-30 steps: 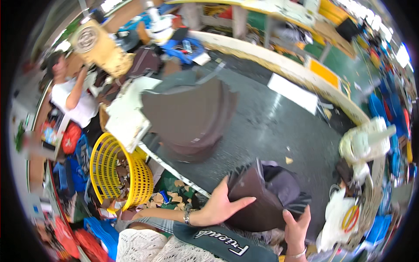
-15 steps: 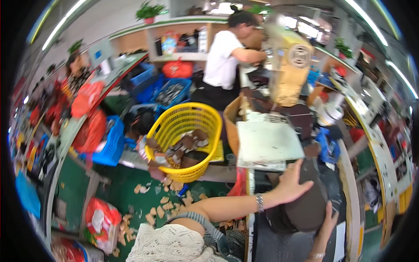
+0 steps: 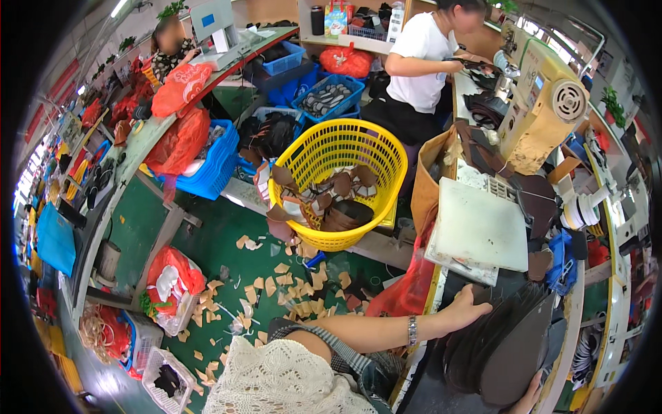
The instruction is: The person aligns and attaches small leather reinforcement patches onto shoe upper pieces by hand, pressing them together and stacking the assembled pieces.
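Note:
On the dark bench top at lower right leans a fanned stack of thin, dark brown, rounded sole-shaped pieces [image 3: 514, 352]. My left hand [image 3: 463, 310] reaches in from the left, thumb and forefinger stretched apart, against the upper left edge of the stack. At the stack's lower right edge is my right hand [image 3: 531, 395], partly cut off by the picture's lower rim; most of its fingers are hidden. Just beyond my left hand lies a white board [image 3: 477, 224] on the bench.
Left of the bench stands a yellow basket [image 3: 324, 238] with brown pieces inside. Tan scraps [image 3: 296, 290] litter the green floor. A co-worker in a white shirt [image 3: 419, 52] handles dark material by a beige machine [image 3: 545, 103]. Blue crates [image 3: 331, 96] stand behind the basket.
The view has swung, so the bench appears lower and further right. The brown stack, flatter before, is now tilted and fanned out between my hands. My right hand has shifted to its lower edge.

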The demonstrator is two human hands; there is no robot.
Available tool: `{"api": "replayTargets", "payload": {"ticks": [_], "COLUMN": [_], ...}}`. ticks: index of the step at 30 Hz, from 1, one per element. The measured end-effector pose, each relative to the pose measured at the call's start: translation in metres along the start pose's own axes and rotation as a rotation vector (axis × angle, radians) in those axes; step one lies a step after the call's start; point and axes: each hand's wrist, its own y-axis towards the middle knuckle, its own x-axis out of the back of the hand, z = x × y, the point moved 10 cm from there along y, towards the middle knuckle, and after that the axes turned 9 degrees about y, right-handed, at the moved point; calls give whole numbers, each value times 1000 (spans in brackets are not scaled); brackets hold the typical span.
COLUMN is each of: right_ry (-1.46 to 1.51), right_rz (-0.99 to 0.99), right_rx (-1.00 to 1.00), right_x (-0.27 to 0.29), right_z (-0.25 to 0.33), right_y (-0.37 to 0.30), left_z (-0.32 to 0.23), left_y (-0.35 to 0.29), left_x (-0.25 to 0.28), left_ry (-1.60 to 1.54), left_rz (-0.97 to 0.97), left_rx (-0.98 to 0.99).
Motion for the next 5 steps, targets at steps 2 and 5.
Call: {"api": "replayTargets", "payload": {"ticks": [2,5], "right_ry": [11,-20], "right_rz": [-4,-4], "right_rx": [-23,-34], "right_x": [1,14], "right_z": [0,-10], "right_y": [-3,5], "left_z": [-4,8], "left_y": [0,2], "left_x": [2,-16], "left_ry": [13,-277], "left_rz": [34,240], "left_rx": [32,153]}}
